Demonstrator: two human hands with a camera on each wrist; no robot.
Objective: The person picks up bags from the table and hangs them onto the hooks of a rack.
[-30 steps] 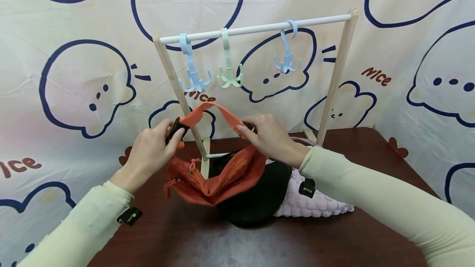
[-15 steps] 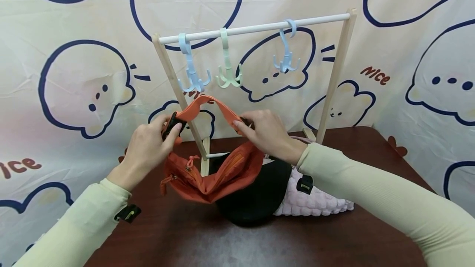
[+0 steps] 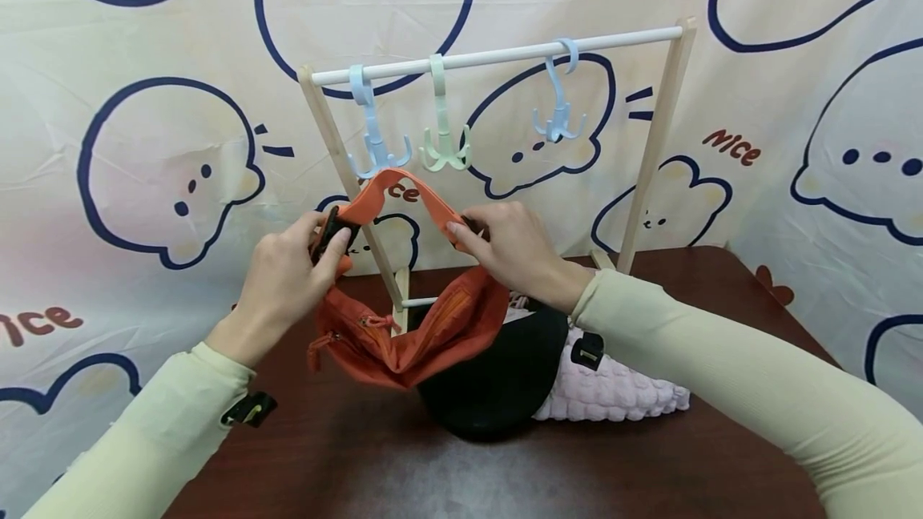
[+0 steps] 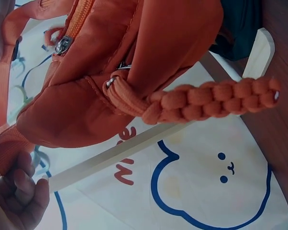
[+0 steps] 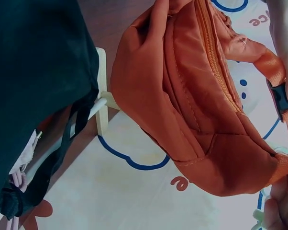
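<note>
An orange waist bag (image 3: 418, 351) hangs from both hands in the head view, its strap (image 3: 392, 179) arching up between them. My left hand (image 3: 284, 283) grips the strap at a black buckle (image 3: 337, 232). With thumb and fingers, my right hand (image 3: 515, 251) pinches the strap's other side. A braided orange zip pull (image 4: 216, 100) dangles from the bag in the left wrist view. Just above the strap hang a blue hook (image 3: 376, 146) and a green hook (image 3: 445, 146); whether the strap touches either I cannot tell.
A wooden rack with a white rod (image 3: 497, 57) stands on the dark table (image 3: 303, 455). Farther right on the rod hangs another blue hook (image 3: 558, 114). A black bag (image 3: 490, 391) and a fluffy pale pink bag (image 3: 613, 383) lie behind and right of the orange one.
Both hands have risen slightly and shifted a little left, lifting the orange waist bag. Its strap has come closer to the blue and green hooks.
</note>
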